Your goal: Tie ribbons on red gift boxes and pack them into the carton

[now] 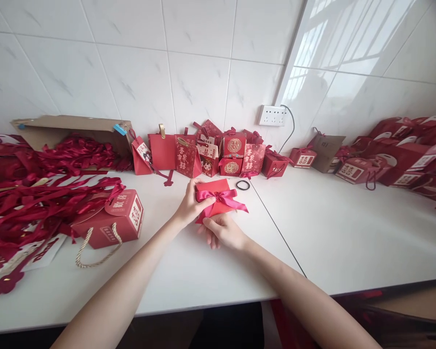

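Observation:
A small red gift box (223,185) with a shiny pink-red ribbon bow (223,196) across its front is held above the white table. My left hand (192,201) grips its left side, thumb pressed against the bow's middle. At the lower edge of the box is my right hand (223,230), its thumb near the bottom corner and its fingers curled underneath; the box partly hides how it holds. A black elastic ring (243,185) lies just beyond, to the right.
Finished-looking red boxes (234,145) line the wall. At left are a red carton with a rope handle (127,218), a heap of dark red ribbons (18,208) and a cardboard box (72,121). More red boxes (403,150) are stacked right, beyond a power socket (272,115).

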Demonstrator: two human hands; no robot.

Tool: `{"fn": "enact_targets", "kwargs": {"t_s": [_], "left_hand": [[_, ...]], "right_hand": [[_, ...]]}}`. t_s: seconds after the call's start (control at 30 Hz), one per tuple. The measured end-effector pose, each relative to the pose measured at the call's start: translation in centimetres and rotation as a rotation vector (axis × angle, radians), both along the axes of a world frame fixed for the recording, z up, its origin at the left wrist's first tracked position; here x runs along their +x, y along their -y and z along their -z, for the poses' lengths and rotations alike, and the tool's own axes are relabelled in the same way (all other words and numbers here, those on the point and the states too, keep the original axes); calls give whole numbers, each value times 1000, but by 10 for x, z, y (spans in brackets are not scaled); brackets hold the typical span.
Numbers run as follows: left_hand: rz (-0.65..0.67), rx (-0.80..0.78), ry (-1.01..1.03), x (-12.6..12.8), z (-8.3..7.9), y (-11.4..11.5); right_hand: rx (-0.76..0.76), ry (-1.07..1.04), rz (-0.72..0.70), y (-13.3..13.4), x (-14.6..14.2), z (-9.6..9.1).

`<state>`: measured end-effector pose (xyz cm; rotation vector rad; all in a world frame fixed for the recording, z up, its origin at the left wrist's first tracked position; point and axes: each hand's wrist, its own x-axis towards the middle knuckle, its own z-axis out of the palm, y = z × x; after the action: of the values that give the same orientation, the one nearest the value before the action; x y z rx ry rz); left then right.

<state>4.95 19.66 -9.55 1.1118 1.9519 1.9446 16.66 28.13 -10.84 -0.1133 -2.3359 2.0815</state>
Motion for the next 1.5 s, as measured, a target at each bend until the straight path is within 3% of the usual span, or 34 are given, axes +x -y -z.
{"fn": "enact_targets", "kwargs": {"t_s": [0.13,0.47,0.73,1.27,1.4,1.5], "left_hand": [[148,-38,72,4,-6,4],[63,-42,89,9,-6,-1],[75,-23,74,10,-3,-1],[81,-37,49,12,-6,0],[86,-51,45,13,-6,2],[101,-51,41,12,-6,3]], "right_hand": [[21,3,-45,0,0,2],[41,-3,-106,5,-2,6],[9,21,-206,3,-2,8],[128,26,-337,2,-1,5],[102,17,-398,-7,6,-5],[-12,-29,-438,-30,18,-20]]}}
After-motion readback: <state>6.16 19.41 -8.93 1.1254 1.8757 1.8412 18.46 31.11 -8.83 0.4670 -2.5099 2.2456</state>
